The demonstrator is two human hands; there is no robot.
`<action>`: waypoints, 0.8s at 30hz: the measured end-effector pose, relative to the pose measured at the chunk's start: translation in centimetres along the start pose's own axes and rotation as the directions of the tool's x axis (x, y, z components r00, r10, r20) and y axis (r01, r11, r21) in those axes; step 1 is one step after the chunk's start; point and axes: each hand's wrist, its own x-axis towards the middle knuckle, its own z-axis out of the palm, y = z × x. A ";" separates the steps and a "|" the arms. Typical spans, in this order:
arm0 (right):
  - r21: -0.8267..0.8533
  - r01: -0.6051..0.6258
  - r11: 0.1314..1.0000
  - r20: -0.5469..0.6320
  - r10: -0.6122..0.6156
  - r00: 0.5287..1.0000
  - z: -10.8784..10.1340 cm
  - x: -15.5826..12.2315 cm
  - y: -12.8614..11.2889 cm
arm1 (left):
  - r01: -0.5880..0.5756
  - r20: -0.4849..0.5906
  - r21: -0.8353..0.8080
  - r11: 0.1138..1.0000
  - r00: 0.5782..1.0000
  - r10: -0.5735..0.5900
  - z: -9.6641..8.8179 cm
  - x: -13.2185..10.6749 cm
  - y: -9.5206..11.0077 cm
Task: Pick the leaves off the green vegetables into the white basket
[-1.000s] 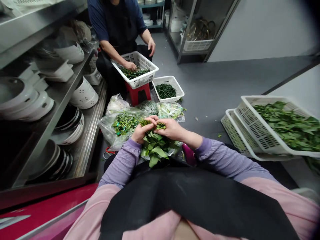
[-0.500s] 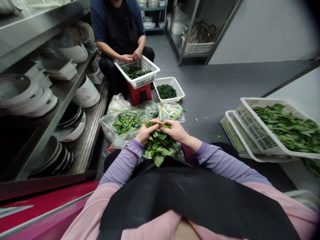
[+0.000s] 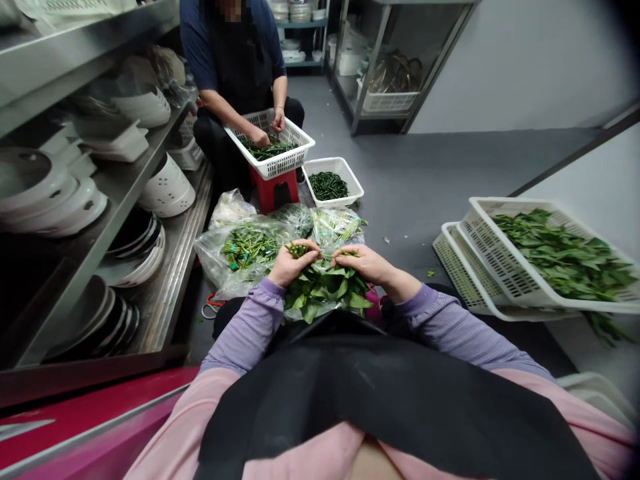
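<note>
My left hand [image 3: 295,264] is closed around a bunch of leafy greens [image 3: 320,293], whose cut stem ends poke out above the fingers. Opposite it, my right hand [image 3: 367,263] pinches some stems of the same greens, a short gap from the left. Broad green leaves hang below both hands, over my lap. Just beyond lies an open clear plastic bag [image 3: 215,250] with more bundled greens [image 3: 250,247] inside. Other bagged vegetables [image 3: 337,223] rest behind it on the floor.
At right, a white basket of loose leaves [image 3: 565,257] sits tilted on other baskets [image 3: 465,273]. Ahead, a co-worker [image 3: 243,67] reaches into a white basket [image 3: 285,167] on a red stool [image 3: 273,190]. A basket of green chillies [image 3: 330,187] stands beside it. Metal shelves with dishes [image 3: 165,267] line the left.
My hands have moved apart, the right one shifting rightward with stems in its fingers. The co-worker's hands have separated, one lowering into the basket. The view has shifted slightly.
</note>
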 end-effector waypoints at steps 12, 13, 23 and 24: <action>-0.247 0.196 0.949 -0.021 -0.208 0.978 2.1 0.2 0.8 | 0.050 0.084 0.069 0.996 0.995 -0.056 0.2 -0.5 -0.5; -0.246 0.197 0.949 -0.038 -0.213 0.976 2.3 0.0 1.0 | 0.054 0.082 0.085 0.995 0.995 -0.061 0.4 -0.6 -0.7; 0.182 -0.196 0.964 -0.841 0.256 0.476 -4.9 -4.4 3.9 | -0.079 -0.024 0.273 0.959 0.996 0.088 3.4 -0.9 -1.7; 0.201 -0.225 0.953 -0.933 0.256 0.252 -7.7 -6.0 3.4 | -0.039 -0.090 0.249 0.968 0.994 0.063 3.1 -0.6 -2.0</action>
